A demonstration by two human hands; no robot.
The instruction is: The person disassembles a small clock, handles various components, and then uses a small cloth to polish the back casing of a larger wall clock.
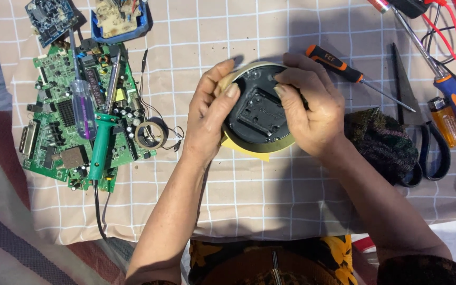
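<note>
at the centre of the frame a round clock is gripped back-side up over the checked cloth, clasped at its rim by the left hand and steadied while the right hand presses its black back.

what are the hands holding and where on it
Both hands hold a round black clock, back side up. The left hand grips its left rim, thumb on the edge; the right hand clasps the right side, fingers on the back.
</note>
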